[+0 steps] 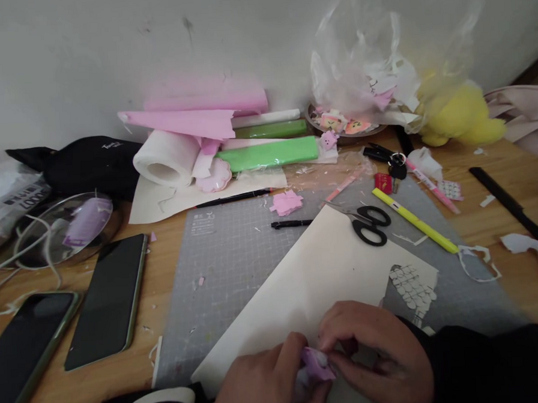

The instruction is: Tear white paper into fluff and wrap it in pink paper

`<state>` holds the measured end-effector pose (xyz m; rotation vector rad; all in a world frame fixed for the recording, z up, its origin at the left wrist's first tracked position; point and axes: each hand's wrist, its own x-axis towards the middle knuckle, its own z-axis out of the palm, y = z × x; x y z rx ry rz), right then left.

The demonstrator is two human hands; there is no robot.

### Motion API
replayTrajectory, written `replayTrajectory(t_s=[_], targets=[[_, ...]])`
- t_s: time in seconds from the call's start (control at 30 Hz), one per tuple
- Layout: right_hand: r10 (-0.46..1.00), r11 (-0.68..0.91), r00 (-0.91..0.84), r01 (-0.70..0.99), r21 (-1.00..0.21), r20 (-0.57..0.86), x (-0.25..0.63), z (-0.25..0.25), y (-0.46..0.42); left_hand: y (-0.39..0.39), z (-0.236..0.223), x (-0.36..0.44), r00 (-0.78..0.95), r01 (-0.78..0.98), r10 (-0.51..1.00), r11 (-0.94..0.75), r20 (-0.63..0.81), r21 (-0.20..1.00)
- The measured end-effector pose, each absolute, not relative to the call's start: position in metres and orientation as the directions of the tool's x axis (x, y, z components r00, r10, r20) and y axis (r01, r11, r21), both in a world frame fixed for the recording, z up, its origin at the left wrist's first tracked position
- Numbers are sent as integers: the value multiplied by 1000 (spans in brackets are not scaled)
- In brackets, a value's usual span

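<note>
One small lilac piece (pixel 318 366) is at the bottom centre of the frame, grasped by both hands. The left hand (pixel 258 379) pinches its left side between thumb and forefinger; the right hand (pixel 385 355) has thumb and forefinger nearly together on its right edge, the other fingers curled. Both hands lean inward, the left back-of-hand up, the right reaching in from the lower right. Beneath them one pale sheet (pixel 300 284) lies diagonally over one grey cutting mat (pixel 226 252). Above right are one pair of scissors (pixel 370 225) and one yellow pen (pixel 414 219); at left, two phones (pixel 107 300) rest on the worktop (pixel 153 316).
</note>
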<state>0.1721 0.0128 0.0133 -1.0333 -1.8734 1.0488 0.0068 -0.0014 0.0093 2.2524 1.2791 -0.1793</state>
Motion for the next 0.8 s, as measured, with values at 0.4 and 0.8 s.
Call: replayTrajectory(t_s=[0.4, 0.8], targets=[[887, 420, -336, 300, -856, 317, 168, 17, 11, 2, 12, 8, 542, 829, 737, -390, -405, 400], [808, 564, -473, 445, -696, 352, 172, 13, 10, 5, 18, 10, 524, 842, 711, -351, -468, 410]])
